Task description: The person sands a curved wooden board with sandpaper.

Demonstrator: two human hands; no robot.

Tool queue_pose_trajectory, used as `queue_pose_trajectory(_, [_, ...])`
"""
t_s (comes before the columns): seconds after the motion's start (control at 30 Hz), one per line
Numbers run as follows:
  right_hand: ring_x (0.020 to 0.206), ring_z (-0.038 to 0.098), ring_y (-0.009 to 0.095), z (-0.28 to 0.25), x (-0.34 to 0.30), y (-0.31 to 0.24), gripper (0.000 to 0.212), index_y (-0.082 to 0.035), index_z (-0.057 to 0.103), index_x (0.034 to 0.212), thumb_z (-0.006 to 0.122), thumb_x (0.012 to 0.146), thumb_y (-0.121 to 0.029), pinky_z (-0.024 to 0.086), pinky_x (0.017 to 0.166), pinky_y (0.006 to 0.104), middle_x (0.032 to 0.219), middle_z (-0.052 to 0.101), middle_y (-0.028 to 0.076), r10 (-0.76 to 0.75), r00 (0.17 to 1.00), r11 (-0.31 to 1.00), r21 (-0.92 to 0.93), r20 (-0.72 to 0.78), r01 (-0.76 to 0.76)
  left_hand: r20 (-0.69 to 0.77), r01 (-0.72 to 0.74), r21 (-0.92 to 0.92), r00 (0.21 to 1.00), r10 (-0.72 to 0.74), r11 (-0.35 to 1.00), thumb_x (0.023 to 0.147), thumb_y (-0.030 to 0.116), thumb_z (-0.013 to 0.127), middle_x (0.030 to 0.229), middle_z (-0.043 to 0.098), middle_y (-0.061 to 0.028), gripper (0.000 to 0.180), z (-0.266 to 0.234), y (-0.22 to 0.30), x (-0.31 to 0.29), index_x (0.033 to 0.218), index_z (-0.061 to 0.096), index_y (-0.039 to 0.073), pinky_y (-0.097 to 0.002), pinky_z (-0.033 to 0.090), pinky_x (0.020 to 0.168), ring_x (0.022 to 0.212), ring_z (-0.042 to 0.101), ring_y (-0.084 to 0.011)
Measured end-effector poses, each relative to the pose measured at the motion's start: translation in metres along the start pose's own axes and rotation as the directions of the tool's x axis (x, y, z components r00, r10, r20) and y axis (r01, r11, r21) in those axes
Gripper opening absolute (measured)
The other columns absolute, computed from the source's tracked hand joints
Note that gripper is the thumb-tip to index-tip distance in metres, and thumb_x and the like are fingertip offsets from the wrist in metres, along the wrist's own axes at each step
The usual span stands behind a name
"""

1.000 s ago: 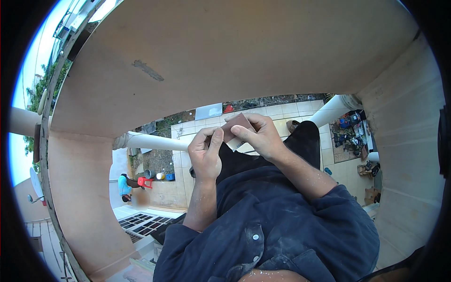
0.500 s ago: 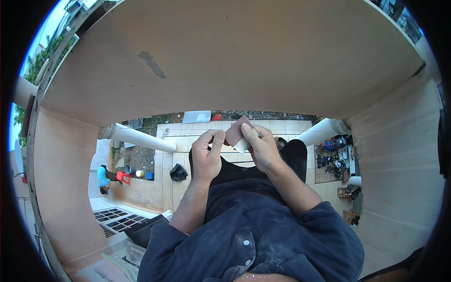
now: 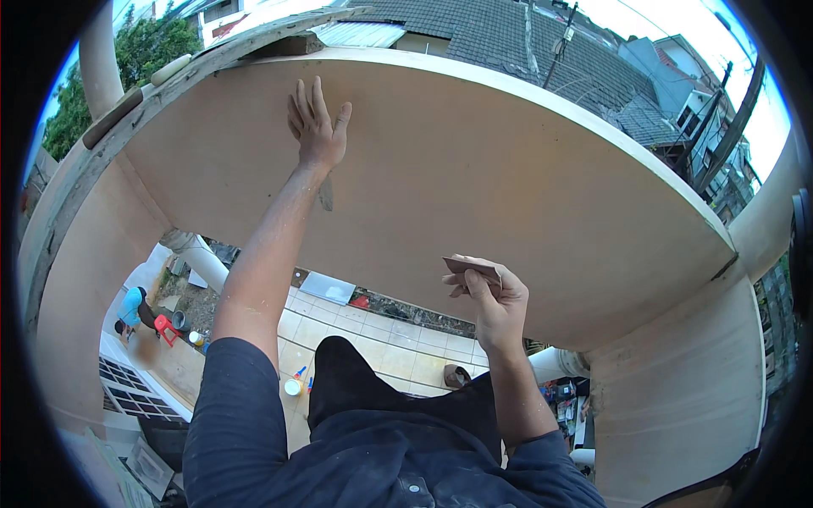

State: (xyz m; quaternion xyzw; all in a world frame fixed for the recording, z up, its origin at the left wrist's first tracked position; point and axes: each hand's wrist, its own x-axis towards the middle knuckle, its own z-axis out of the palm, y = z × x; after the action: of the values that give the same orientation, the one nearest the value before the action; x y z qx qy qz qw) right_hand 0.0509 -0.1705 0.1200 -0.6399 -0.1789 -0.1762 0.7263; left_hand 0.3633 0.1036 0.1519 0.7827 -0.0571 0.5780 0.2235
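Note:
My left arm reaches up and forward, and my left hand (image 3: 320, 131) is spread with fingers apart at the upper left of a beige plastered wall panel (image 3: 474, 161). It looks laid on the surface, though contact is hard to confirm. A grey patch (image 3: 326, 195) shows on the panel just below that wrist. Lower and to the right, my right hand (image 3: 503, 313) grips a folded piece of brown sandpaper (image 3: 472, 268) between thumb and fingers. The sandpaper is held in front of the panel, apparently apart from it.
Far below lies a tiled floor (image 3: 406, 345) with a white tub (image 3: 293, 387). At lower left a person in blue (image 3: 131, 306) bends beside a red stool (image 3: 166, 329). A weathered plank (image 3: 169, 97) edges the upper left; side walls (image 3: 677, 372) enclose me. Roofs lie beyond.
My hands have parted: the left went up onto the panel and opened, while the right kept the sandpaper and moved right. The view has tilted up, showing the panel's top edge and roofs.

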Motion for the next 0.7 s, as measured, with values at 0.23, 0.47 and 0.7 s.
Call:
queue_pose_trajectory(0.23, [0.105, 0.076, 0.025, 0.01, 0.1, -0.044, 0.021, -0.006, 0.083, 0.11, 0.079, 0.089, -0.003, 0.062, 0.092, 0.0347, 0.113, 0.079, 0.011, -0.559, 0.796, 0.539, -0.628, 0.232, 0.562, -0.16, -0.254, 0.001, 0.955, 0.251, 0.967, 0.109, 0.04, 0.047, 0.118, 0.068, -0.003, 0.034, 0.028, -0.015, 0.091, 0.121, 0.07, 0.018, -0.0562, 0.031, 0.12, 0.129, 0.056, -0.0264])
queue_pose_trajectory(0.47, [0.125, 0.067, 0.024, 0.044, 0.218, -0.046, 0.032, -0.021, 0.08, 0.12, 0.079, 0.089, -0.02, 0.048, 0.112, 0.0462, 0.121, 0.078, -0.003, -0.594, 0.491, -0.095, -0.662, 0.637, 0.744, -0.193, -0.327, -0.08, 0.932, 0.308, 0.942, 0.105, 0.034, 0.051, 0.106, 0.067, -0.0028, 0.026, 0.021, -0.03, 0.095, 0.106, 0.071, 0.017, -0.0453, 0.042, 0.101, 0.109, 0.059, -0.0279])
queue_pose_trajectory(0.7, [0.139, 0.054, 0.017, 0.048, 0.317, -0.006, 0.035, -0.039, 0.077, 0.123, 0.076, 0.091, -0.026, 0.033, 0.121, 0.0478, 0.126, 0.075, -0.019, -0.535, 0.412, -0.438, -0.66, 0.737, 0.611, -0.288, -0.402, -0.065, 0.884, 0.368, 0.913, 0.102, 0.032, 0.054, 0.1, 0.066, -0.0026, 0.023, 0.037, -0.035, 0.106, 0.105, 0.07, 0.015, -0.0439, 0.043, 0.098, 0.101, 0.06, -0.0282])
